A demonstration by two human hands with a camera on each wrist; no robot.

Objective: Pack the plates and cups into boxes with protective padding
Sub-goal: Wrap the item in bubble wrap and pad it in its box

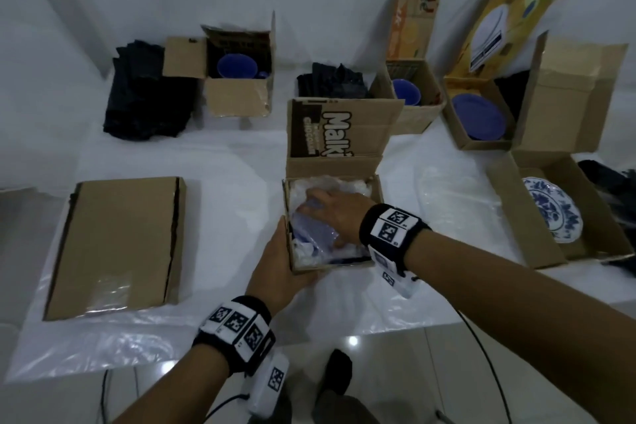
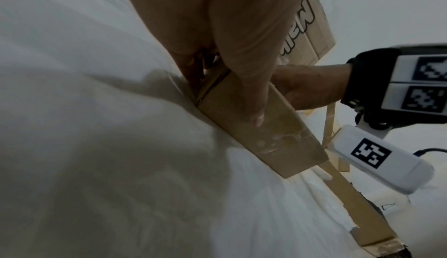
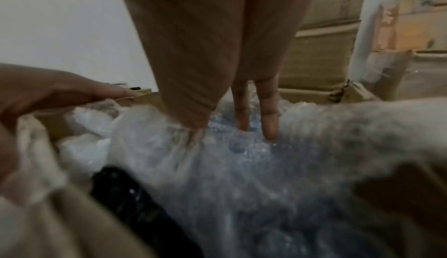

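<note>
A small open cardboard box (image 1: 377, 188) stands in the middle of the white sheet, its printed flap upright behind it. Bubble wrap (image 1: 332, 186) fills it, and something blue (image 1: 309, 234) shows through the wrap. My right hand (image 1: 327, 213) lies inside the box, with straight fingers (image 3: 268, 126) pressing down on the bubble wrap (image 3: 241, 166). My left hand (image 1: 278, 262) holds the box's near left corner (image 2: 278, 137), thumb on one wall and fingers on the other. What the blue thing is stays hidden by the wrap.
A closed flat box (image 1: 117, 244) lies at the left. At the right are a blue-and-white plate (image 1: 554, 210) and a blue plate (image 1: 478, 117), each in an open box. Blue cups (image 1: 235, 65) (image 1: 406, 89) sit in boxes at the back. Black padding (image 1: 148, 96) and loose bubble wrap (image 1: 457, 203) lie around.
</note>
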